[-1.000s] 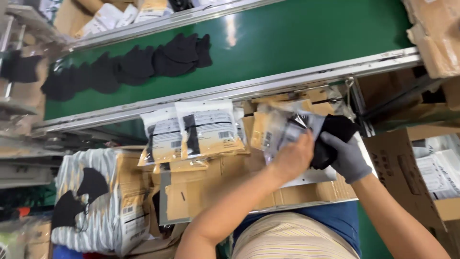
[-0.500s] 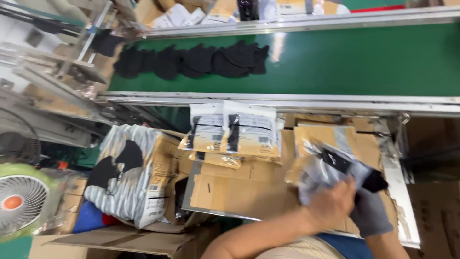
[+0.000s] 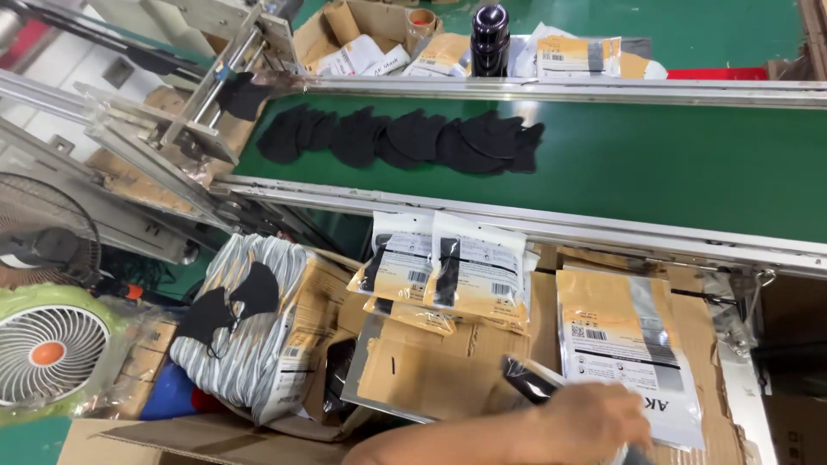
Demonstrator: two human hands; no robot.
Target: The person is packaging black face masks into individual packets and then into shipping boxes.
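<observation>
Head view, hand: left hand [image 3: 586,422] sits at 6 o'clock of the frame, forearm coming in from the lower left; its fingers curl down over the near end of a pouch, though whether they pinch it shut I cannot tell. The right hand is out of sight.
Head view, thing in hand: flat packaging pouch [image 3: 527,379], clear film with a dark strip inside, poking out at 11 o'clock from the hand and lying on the cardboard-covered table [image 3: 431,379].
Handling, judged: light, thin and floppy; the glossy film is likely slippery, so a pinch across one sealed edge should suit it better than a flat press. Not fragile, but it will bend and crease.
Neighbour: larger orange-and-clear pouch [image 3: 624,353] at 1 o'clock from the hand, just beside it, flat on the cardboard.
Stacked pouches: small pile of filled pouches [image 3: 448,275] at 11 o'clock, leaning against the belt's rail.
Belt: green conveyor belt [image 3: 672,164] across 12 o'clock, carrying an overlapping row of black face masks [image 3: 405,138].
Containers: striped woven sack [image 3: 245,327] at 9 o'clock with two black masks lying on top; cardboard box [image 3: 370,34] beyond the belt, holding more pouches and a cardboard tube.
Edge: electric fan [image 3: 52,353] at far 9 o'clock.
</observation>
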